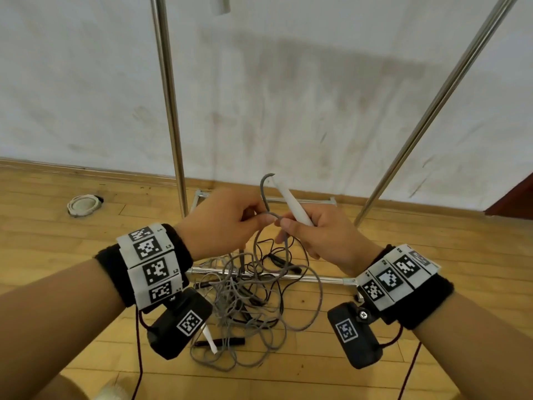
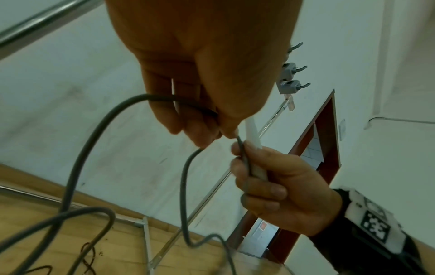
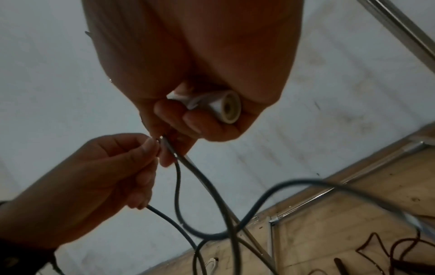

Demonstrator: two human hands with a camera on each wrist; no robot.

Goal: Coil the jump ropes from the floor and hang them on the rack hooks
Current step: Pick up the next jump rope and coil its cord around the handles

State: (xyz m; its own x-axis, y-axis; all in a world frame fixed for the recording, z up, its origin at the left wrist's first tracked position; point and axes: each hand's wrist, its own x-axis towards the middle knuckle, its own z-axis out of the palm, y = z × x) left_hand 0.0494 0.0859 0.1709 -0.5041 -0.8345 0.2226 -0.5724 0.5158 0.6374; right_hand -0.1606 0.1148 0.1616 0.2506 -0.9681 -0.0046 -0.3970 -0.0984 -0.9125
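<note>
Right hand (image 1: 323,241): grips a white handle (image 1: 291,204), tip up, with grey rope (image 1: 266,194) looping from its top.
Left hand (image 1: 222,220): pinches that grey rope just beside the right fingers (image 1: 288,223); the hands are nearly touching.
Ropes: a tangled pile (image 1: 253,298) of grey and black cord lies on the floor (image 1: 57,255) at the rack (image 1: 168,111) foot, with the held rope trailing down into it.
Done: seemingly only the first loop is begun; no finished coil shows.
Left: most of it by my judgement: untangle, coil each rope, hang them.
Head view only: the pile's extent, a second white handle (image 1: 209,337) and a black handle (image 1: 225,341) on the floor.
Left wrist view only: grey hooks (image 2: 292,78) high on the rack, bare where visible.
Right wrist view only: the handle's hollow butt end (image 3: 227,108) in the palm.
</note>
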